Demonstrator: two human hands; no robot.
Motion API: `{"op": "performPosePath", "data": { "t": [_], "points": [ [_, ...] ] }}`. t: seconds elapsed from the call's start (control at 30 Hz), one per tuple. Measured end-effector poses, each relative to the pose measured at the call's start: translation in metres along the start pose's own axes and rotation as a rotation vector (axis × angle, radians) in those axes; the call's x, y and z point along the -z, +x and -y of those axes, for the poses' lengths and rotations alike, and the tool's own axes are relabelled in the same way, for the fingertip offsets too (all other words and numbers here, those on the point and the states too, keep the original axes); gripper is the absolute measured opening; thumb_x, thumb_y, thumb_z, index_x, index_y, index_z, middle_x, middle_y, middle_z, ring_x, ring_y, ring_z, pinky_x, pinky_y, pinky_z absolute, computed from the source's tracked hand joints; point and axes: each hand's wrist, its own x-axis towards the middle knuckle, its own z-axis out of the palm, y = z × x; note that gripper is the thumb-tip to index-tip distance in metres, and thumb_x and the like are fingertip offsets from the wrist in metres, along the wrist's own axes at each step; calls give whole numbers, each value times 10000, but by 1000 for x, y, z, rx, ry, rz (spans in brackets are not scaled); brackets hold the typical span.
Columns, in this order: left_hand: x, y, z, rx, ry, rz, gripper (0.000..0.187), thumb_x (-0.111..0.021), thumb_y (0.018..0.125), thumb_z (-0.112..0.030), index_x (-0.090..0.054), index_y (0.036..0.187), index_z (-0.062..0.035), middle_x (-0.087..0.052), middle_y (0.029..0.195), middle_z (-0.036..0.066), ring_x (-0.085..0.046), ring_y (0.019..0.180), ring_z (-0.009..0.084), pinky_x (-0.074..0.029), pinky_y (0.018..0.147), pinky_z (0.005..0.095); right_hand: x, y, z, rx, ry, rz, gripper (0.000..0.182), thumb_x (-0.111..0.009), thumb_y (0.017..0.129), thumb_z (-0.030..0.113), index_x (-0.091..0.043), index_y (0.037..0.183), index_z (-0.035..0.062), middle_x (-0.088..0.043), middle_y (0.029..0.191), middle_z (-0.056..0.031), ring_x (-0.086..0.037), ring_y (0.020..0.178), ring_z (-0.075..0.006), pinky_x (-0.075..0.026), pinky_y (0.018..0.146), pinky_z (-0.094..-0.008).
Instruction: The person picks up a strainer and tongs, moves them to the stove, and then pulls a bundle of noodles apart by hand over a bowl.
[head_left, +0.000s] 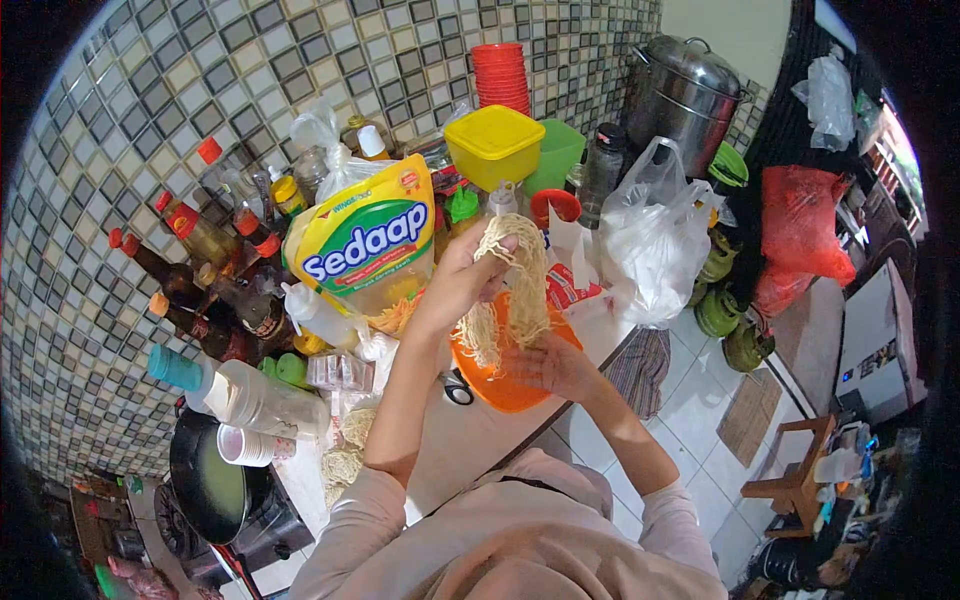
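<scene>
A hank of pale noodles (527,290) hangs from my left hand (478,275), whose fingers are closed round its top. The strands droop over an orange tray or basin (520,395) on the counter. My right hand (548,368) is just below the noodles, over the orange basin, with its fingers spread and partly behind the strands. Black-handled scissors (456,390) lie at the basin's left edge. More noodle bundles (343,465) rest on the counter left of my left forearm.
Sauce bottles (190,225), a yellow Sedaap bag (365,240) and a yellow box (494,150) stand along the tiled wall. A white plastic bag (655,240) is right of the basin. A wok (215,480) sits at lower left, near plastic cups (245,445).
</scene>
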Motion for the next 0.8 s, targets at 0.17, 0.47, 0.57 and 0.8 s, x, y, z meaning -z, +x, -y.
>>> {"op": "performPosePath", "data": {
  "t": [0.17,0.47,0.57,0.8],
  "points": [
    [3,-3,-4,-2,7,4,133,-479,838,-211,-462,857,-81,-320,524,-63,-281,430,23,-224,387,184,-20,-24,32,-124,-465,19,368,-411,859,292,-480,1083,8,-552,960,-118,-563,829,-203,-475,690,-308],
    [11,-6,-15,-9,-115,-4,135,-504,825,-180,-448,865,-64,-324,538,-65,-247,409,9,-170,365,176,-41,-24,72,604,-1151,-286,428,-587,749,151,-437,1136,47,-519,1015,-44,-507,865,-118,-428,714,-255],
    [12,-7,-17,-25,-185,6,126,-506,818,-156,-444,862,-56,-329,552,-57,-248,410,15,-165,364,176,-29,-14,56,673,-1381,-188,472,-594,734,194,-415,1146,49,-478,1091,-81,-457,993,-162,-392,802,-310],
    [17,-8,-25,-130,-342,-65,121,-478,831,-152,-420,780,-59,-355,550,-22,-269,395,34,-179,361,181,12,6,9,493,-2019,-293,479,-583,679,224,-448,1109,63,-472,1087,-115,-382,1085,-253,-311,861,-409]
  ]
}}
